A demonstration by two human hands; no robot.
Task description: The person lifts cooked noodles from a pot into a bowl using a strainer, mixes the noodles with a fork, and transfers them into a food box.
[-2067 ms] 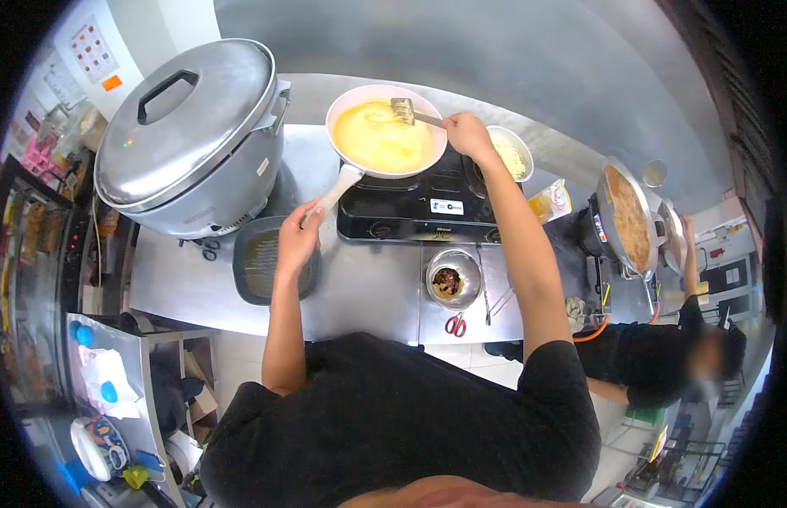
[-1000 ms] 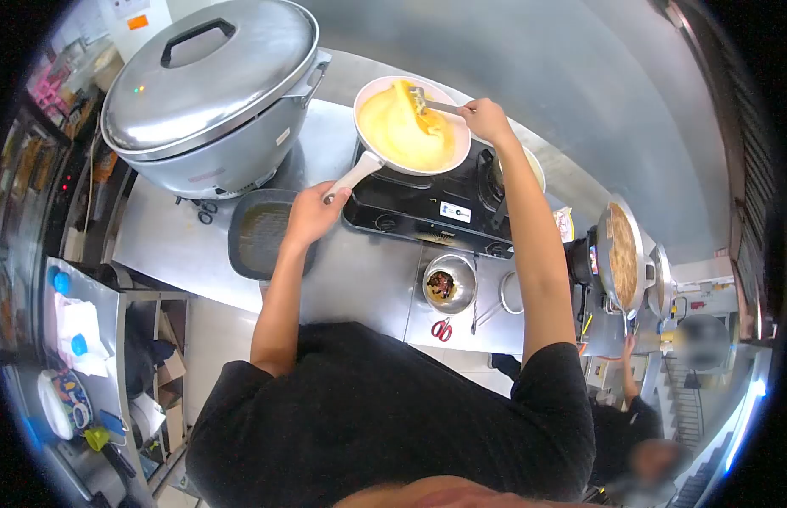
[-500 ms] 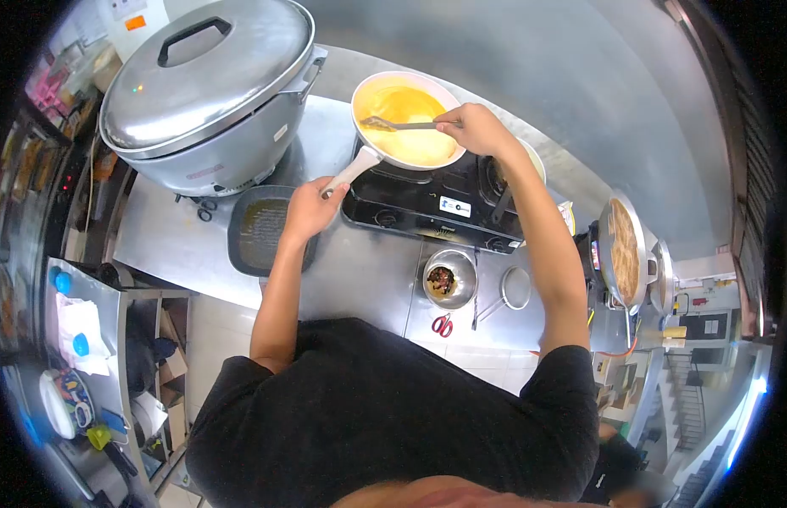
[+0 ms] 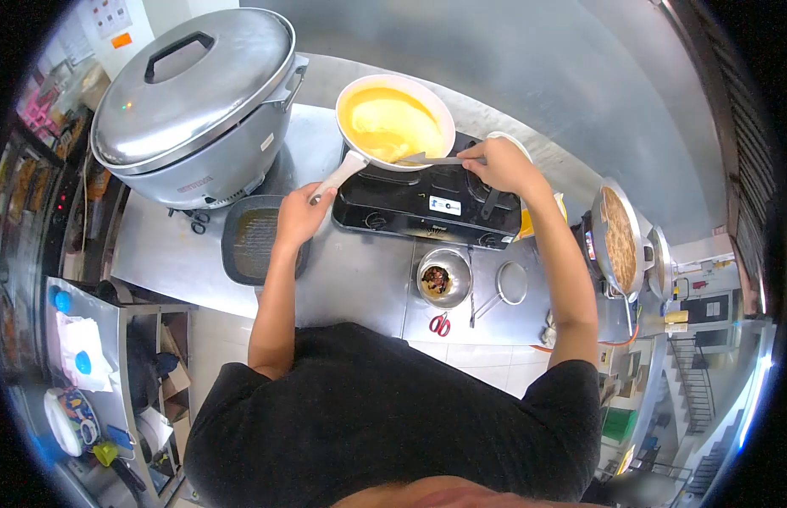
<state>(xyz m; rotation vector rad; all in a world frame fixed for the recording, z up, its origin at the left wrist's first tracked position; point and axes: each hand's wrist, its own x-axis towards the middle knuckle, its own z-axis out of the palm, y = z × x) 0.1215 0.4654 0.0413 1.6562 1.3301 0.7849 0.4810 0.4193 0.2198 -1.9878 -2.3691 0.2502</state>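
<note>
My left hand (image 4: pixel 302 216) is closed around the pale handle (image 4: pixel 341 175) of a white frying pan (image 4: pixel 448 114). A yellow, egg-like liquid (image 4: pixel 366 108) covers the pan's inside, with a paler patch toward its middle. In my right hand (image 4: pixel 502 164) is a grey spatula (image 4: pixel 446 160), its blade at the pan's near inner edge. The pan is at the left side of a black portable gas stove (image 4: pixel 393 212); whether it rests on the burner is hidden.
A large silver rice cooker (image 4: pixel 199 110) stands at left, with a dark grill pan (image 4: pixel 254 241) before it. Nearer me are a metal bowl (image 4: pixel 458 288) holding dark pieces, red scissors (image 4: pixel 440 325) and a small strainer (image 4: pixel 512 283). A big filled pan (image 4: pixel 618 241) is at right.
The spatula has moved from the pan's middle-left to its near edge, and my right hand has come down and right. A pale patch inside the pan now stands out more. My left hand keeps the handle.
</note>
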